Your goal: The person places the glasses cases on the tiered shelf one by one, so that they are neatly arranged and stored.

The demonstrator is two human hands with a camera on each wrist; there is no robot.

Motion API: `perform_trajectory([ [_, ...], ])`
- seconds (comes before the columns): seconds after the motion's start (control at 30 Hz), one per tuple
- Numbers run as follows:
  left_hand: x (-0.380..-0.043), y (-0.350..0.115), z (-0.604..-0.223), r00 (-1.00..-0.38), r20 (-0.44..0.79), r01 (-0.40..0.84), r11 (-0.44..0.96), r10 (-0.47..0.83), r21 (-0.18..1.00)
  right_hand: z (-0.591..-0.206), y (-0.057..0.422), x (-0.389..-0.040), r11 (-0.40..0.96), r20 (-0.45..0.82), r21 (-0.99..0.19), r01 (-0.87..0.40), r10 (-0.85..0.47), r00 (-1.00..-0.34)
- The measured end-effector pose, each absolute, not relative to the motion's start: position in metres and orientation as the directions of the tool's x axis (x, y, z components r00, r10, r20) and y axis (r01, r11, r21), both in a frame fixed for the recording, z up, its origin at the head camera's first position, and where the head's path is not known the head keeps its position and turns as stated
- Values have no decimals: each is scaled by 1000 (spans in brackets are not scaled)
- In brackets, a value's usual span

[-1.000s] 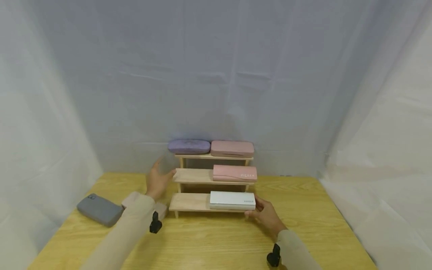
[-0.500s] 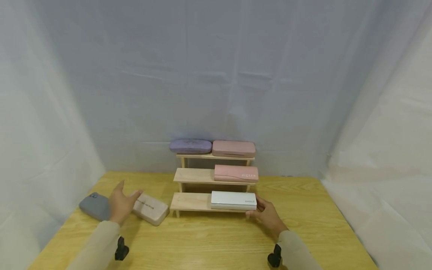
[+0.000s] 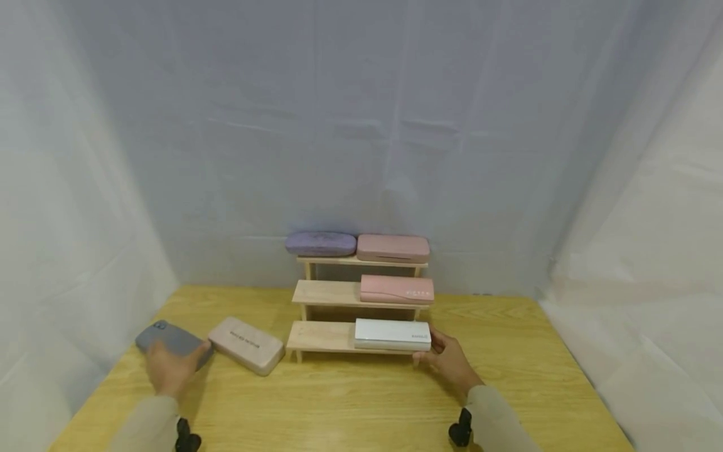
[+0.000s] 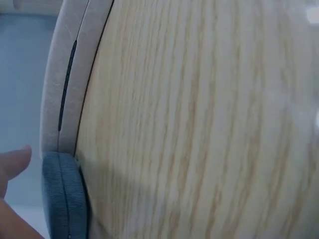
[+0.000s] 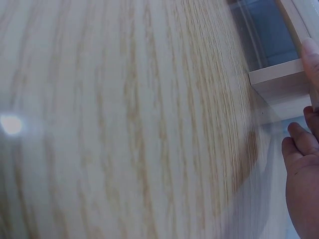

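Note:
In the head view my left hand (image 3: 169, 369) is over a grey glasses case (image 3: 183, 342) on the table's left side, thumb spread away from the fingers. The left wrist view shows that thumb (image 4: 15, 162) apart from the end of the grey case (image 4: 65, 194). A beige glasses case (image 3: 245, 345) with dark lettering lies just right of it. My right hand (image 3: 449, 361) grips the right end of the bottom shelf of a three-step wooden stand (image 3: 322, 337), beside a white glasses case (image 3: 392, 334). In the right wrist view its thumb (image 5: 311, 59) lies along the shelf edge.
A pink case (image 3: 397, 289) sits on the middle shelf's right half. On the top shelf a purple case (image 3: 321, 243) and a dusty-pink case (image 3: 393, 248) stand side by side. White curtains (image 3: 361, 125) hang behind and beside the wooden table (image 3: 350, 408).
My left hand has moved from the stand's left side, leftward past the beige case, to the grey case. The right hand has stayed at the bottom shelf's end.

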State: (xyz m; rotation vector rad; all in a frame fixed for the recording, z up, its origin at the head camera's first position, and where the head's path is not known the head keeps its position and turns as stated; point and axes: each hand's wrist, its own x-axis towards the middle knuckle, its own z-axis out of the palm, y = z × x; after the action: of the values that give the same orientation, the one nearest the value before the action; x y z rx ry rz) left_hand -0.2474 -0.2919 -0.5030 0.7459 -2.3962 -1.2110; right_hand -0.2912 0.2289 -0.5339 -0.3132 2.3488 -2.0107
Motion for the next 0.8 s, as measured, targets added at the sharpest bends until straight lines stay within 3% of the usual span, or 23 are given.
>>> perform_trajectory([
  [0.4, -254, -290, -514, -757, -51, -370, 362, -651, 856, -536, 229, -292, 131, 104, -983, -127, -168, -980],
  [0.8, -243, -303, -526, -772, 7, -366, 453, -636, 813, -536, 229, -291, 155, 104, -979, -129, -159, -982],
])
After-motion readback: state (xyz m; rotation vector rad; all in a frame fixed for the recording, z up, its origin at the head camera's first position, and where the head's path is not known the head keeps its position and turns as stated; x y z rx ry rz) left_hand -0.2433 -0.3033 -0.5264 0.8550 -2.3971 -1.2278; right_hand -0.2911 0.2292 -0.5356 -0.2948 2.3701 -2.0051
